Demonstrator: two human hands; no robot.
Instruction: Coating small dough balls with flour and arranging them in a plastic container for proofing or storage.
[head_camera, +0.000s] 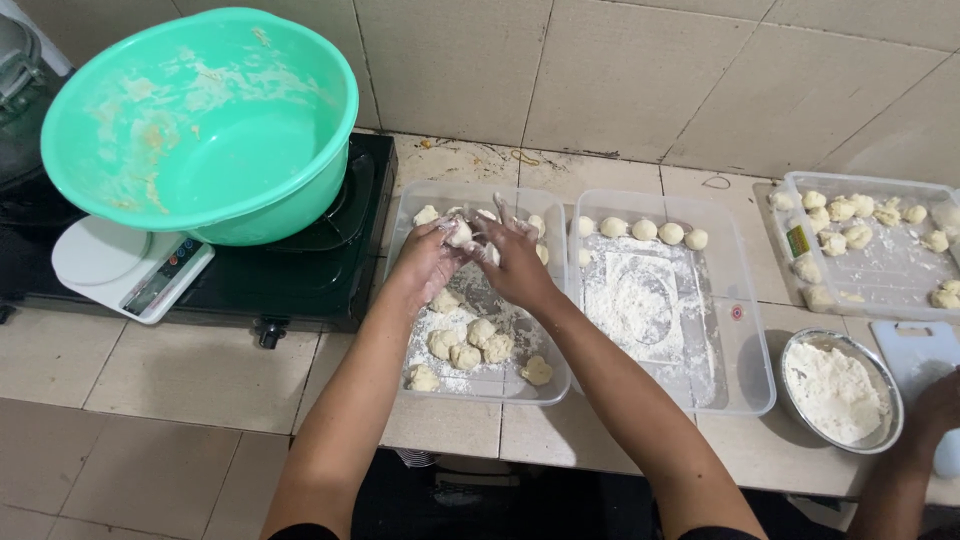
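Observation:
My left hand (425, 262) and my right hand (520, 262) meet over a clear plastic tray (552, 378) dusted with flour. Together they press a small white dough ball (460, 233) between the fingers. Below the hands, several rough dough pieces (468, 345) lie in the flour of that tray. A second clear tray (750, 395) to the right holds a row of smooth dough balls (643, 229) along its far edge and a patch of loose flour.
A green plastic basin (200, 125) rests on a black stove (300, 275) at the left, beside a white kitchen scale (125, 265). A steel bowl of flour (838, 392), a white cutting board (920, 350) and a third tray of dough pieces (870, 240) are on the right. Another person's hand (935, 405) shows at the right edge.

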